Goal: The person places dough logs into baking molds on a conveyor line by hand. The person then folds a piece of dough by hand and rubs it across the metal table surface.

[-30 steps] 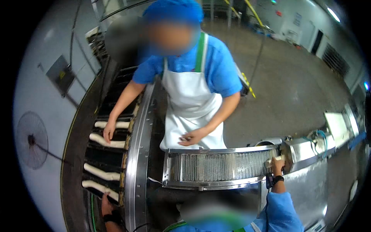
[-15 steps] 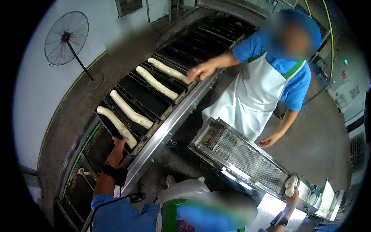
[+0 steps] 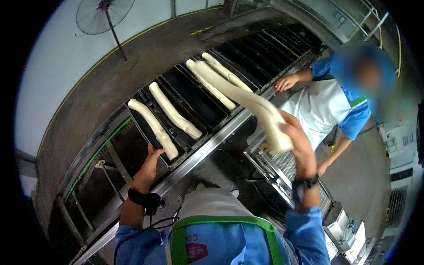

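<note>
My right hand was closed around the lower part of a long pale roll, smooth and soft-looking like dough, rounded as a thick rope and slightly bent; the hand was somewhat blurred, but its fingers were grasping this roll. It was in the air, above the steel rail and covering, in my view, part of the line of black trays, which were narrow and dark, with raised edges. Its long axis went diagonally, the free end pointing to the upper left, over the trays, and the held end to the lower right, toward the metal mesh belt. My left hand was at the near corner of the closest tray, the thumb just beside the end of the nearest roll; whether these fingers gripped the edge, I could not tell. Four similar rolls lay nearly parallel, one to a tray, and a co-worker's hand was beside the tray line
</note>
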{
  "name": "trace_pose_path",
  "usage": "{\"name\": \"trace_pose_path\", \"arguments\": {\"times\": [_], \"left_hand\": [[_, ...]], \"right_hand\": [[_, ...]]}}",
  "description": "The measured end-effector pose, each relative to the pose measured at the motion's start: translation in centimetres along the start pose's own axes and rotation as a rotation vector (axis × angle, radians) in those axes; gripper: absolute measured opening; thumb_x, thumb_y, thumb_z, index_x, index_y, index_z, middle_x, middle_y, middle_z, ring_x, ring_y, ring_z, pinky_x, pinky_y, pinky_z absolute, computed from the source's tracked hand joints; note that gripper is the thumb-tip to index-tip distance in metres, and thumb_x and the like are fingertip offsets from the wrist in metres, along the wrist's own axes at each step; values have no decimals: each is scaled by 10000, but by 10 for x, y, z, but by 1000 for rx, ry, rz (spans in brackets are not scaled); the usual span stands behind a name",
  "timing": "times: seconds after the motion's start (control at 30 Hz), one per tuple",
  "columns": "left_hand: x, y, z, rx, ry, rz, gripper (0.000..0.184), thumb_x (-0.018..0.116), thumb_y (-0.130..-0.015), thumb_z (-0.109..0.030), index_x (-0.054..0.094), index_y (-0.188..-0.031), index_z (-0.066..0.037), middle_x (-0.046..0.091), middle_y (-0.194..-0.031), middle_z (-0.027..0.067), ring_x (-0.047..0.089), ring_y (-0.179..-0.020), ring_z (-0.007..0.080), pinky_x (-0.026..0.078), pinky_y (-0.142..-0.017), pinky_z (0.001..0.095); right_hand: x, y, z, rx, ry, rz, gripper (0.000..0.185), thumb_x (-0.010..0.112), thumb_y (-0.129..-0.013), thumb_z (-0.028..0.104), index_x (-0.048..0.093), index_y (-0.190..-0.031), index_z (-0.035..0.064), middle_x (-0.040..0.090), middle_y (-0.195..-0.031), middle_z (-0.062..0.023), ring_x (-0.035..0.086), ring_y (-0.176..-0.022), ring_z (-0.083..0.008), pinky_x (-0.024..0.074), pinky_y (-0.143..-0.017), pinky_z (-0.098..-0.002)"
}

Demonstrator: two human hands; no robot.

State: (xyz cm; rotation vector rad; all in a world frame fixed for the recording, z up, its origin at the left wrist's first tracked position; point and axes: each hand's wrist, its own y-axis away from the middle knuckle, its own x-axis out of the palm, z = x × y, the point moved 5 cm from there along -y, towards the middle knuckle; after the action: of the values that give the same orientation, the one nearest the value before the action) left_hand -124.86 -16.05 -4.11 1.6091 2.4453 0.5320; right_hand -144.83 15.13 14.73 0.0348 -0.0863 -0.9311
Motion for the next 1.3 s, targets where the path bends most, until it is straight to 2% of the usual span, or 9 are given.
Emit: {"name": "trace_pose_path", "arguments": {"times": [0.13, 0.2, 0.67, 0.77, 0.9, 1.1, 1.13, 1.2, 1.3], "left_hand": [[-5, 2, 0, -207, 10, -250, 817, 536, -711, -321, 23, -1294, -66, -21, -1346, 133, -16, -1245, 215, 42, -988, 316], [-6, -3, -28, -44, -183, -253, 698, 516, -723, -310, 172, -1283, -78, 25, -1345, 136, 0, -1247, 207, 74, -985, 318], [85, -277, -117, 31, -804, 370, 490, 423, -749, -389, 430, -1150, -107, 398, -1201, 84, 340, -1117, 262, 251, -908, 386], [89, -332, -101, -278, -1600, 170, 451, 358, -727, -353, 477, -1100, -129, 406, -1199, 61, 336, -1091, 358, 220, -865, 520], [104, -308, -124, -304, -1382, 161, 378, 484, -646, -291, 547, -897, -16, 539, -949, 150, 476, -872, 317, 362, -730, 379], [94, -313, -102, 99, -1380, 286, 328, 487, -674, -284, 576, -878, -42, 557, -863, 155, 511, -833, 304, 402, -691, 377], [76, -317, -90, -143, -1318, -34, 284, 449, -709, -264, 581, -867, -70, 560, -862, 145, 514, -849, 307, 412, -714, 391], [35, -376, -13, 167, -1936, 389, 273, 397, -743, -258, 566, -806, -53, 555, -851, 140, 511, -834, 318, 405, -704, 428], [83, -309, -95, 328, -1580, 70, 315, 349, -759, -294, 531, -780, -38, 536, -853, 150, 487, -861, 332, 371, -724, 444]], "right_hand": [[66, -136, -85, -46, 561, 297, 386, 558, -700, 245, 502, -1021, 38, 548, -865, -106, 530, -741, -185, 419, -665, -291], [80, -162, -127, -594, 1089, 166, 348, 559, -703, 261, 533, -966, 35, 548, -863, -159, 531, -770, -280, 410, -700, -348], [-116, -80, -134, 214, 488, 257, 325, 513, -797, 213, 507, -1033, -9, 568, -950, -99, 502, -902, -155, 383, -791, -273], [-154, -60, -143, 274, 416, 216, 326, 518, -794, 212, 507, -1031, -13, 569, -941, -85, 506, -883, -153, 386, -782, -270], [-190, -47, -151, 391, 330, 98, 327, 520, -793, 219, 512, -1019, -17, 569, -914, -77, 512, -841, -138, 397, -753, -259], [-233, -66, -158, 402, 313, 69, 357, 527, -785, 242, 503, -1036, -10, 573, -871, -66, 520, -776, -122, 408, -657, -238], [-240, -72, -157, 395, 349, 76, 356, 524, -788, 243, 503, -1033, -14, 572, -887, -67, 517, -797, -120, 408, -684, -233], [-245, -81, -150, 388, 253, 54, 364, 521, -790, 251, 499, -1039, -13, 569, -893, -67, 514, -815, -124, 407, -715, -237], [-257, -84, -149, 309, 328, 94, 369, 516, -794, 259, 496, -1048, -7, 567, -911, -76, 513, -837, -139, 406, -739, -250]]}}
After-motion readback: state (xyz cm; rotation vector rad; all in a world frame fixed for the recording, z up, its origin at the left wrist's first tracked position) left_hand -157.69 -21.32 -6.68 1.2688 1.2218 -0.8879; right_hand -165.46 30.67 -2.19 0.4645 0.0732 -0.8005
